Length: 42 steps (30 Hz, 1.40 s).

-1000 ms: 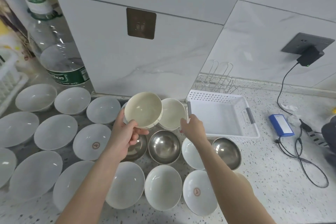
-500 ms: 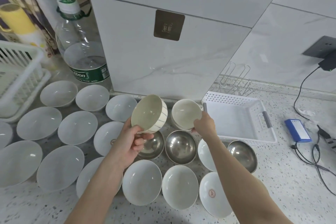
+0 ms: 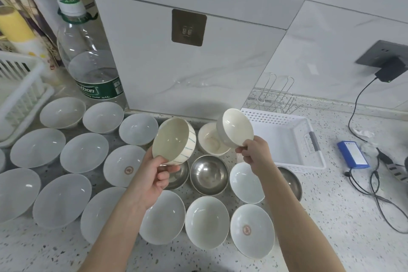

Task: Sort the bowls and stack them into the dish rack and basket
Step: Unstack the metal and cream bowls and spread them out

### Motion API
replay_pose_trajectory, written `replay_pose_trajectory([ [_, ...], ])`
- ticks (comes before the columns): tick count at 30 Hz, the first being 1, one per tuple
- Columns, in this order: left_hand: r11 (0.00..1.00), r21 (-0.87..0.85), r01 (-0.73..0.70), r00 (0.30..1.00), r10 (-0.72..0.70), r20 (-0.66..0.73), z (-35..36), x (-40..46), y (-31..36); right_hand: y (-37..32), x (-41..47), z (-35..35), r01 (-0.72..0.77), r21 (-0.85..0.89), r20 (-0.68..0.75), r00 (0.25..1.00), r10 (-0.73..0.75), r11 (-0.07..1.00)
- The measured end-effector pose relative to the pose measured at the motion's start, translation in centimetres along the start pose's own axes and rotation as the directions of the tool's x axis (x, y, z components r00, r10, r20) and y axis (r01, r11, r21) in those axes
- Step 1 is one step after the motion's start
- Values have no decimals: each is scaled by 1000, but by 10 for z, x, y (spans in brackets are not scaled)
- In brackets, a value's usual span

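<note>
Counts:
- Cream bowls: 3. The striped cream bowl (image 3: 174,141) is in the left hand (image 3: 154,174), the plain cream bowl (image 3: 235,127) in the right hand (image 3: 254,152), and the third cream bowl (image 3: 209,142) sits on the counter (image 3: 331,216).
- Steel bowls: 3. These are the left steel bowl (image 3: 180,175), middle steel bowl (image 3: 208,174) and right steel bowl (image 3: 290,181).
- Pale white bowls (image 3: 84,152): 13 whole, plus a sliver at the left edge. 2 carry a round mark.
- White plastic baskets: 2, the left basket (image 3: 19,86) and right basket (image 3: 284,139).
- Wire rack (image 3: 273,97): 1.
- Water bottle (image 3: 88,62): 1.
- Blue pack (image 3: 353,153): 1.
</note>
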State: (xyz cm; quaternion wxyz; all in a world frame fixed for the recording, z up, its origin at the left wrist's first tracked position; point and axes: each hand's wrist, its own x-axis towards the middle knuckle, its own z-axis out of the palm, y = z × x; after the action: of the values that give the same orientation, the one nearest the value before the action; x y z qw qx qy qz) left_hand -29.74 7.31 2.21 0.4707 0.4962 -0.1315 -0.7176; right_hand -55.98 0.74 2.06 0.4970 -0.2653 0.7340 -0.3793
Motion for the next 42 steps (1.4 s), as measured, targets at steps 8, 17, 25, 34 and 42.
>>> replay_pose_trajectory([
  [8, 999, -25, -29, 999, 29, 31, 63, -13, -40, 5, -2, -85, -202, 292, 181, 971, 153, 935],
  [17, 999, -38, 26, 995, -23, 97, 162, -28, -120, 40, 3, -227, -136, 258, 117, 987, 109, 956],
  [25, 1000, 3, -2, 997, 2, 75, 221, -32, -187, 94, 14, -314, -13, 184, -165, 985, 44, 983],
  [34, 999, -2, -50, 999, 50, 10, 237, -41, -220, 125, 24, -337, -2, 77, -126, 992, 12, 997],
  [42, 997, 27, -72, 997, 73, -16, 237, -45, -220, 133, 28, -315, -38, 5, -6, 999, 38, 999],
])
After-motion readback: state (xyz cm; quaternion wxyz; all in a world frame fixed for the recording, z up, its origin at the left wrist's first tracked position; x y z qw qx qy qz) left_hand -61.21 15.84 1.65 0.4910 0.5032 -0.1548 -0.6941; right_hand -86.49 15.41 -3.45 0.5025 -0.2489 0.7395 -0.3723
